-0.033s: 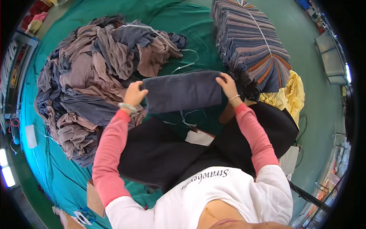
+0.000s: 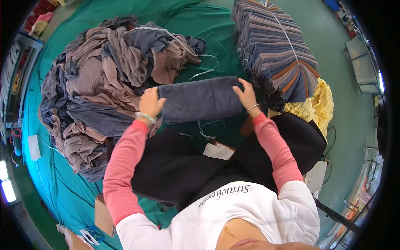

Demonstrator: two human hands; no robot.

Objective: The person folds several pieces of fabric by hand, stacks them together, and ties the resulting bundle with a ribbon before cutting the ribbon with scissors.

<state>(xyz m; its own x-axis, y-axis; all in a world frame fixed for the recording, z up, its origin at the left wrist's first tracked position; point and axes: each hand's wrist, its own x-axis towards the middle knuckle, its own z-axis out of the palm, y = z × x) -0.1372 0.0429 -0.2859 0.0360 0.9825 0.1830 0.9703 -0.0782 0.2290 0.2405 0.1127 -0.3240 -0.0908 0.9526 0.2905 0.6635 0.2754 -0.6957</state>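
A dark blue-grey folded cloth [image 2: 200, 100], towel-like and roughly rectangular, is stretched sideways in front of my knees. At its left end my left hand [image 2: 151, 104] grips the edge, thumb toward the cloth and fingers at the upper corner. My right hand [image 2: 247, 96] holds the upper right corner between thumb and fingers. The fingertips behind the cloth are hidden. Left of it rises a big loose heap of brown and blue-grey cloths [image 2: 93, 79]. A tall stack of folded cloths [image 2: 277, 46] in similar colours, tied with a pale strap, stands at the far right.
Green sheeting [image 2: 183, 21] covers the floor beneath. Yellow fabric [image 2: 321, 100] lies beside the stack. A white strap [image 2: 206, 73] curls beyond the cloth. Below it is a white piece [image 2: 218, 151] between my dark-clothed legs. A cardboard box [image 2: 104, 214] stands at lower left.
The cloth's top surface looks more creased and its outline slightly shifted. My left hand has moved a little to the right and lies closer around the cloth's end; my right hand has shifted slightly left.
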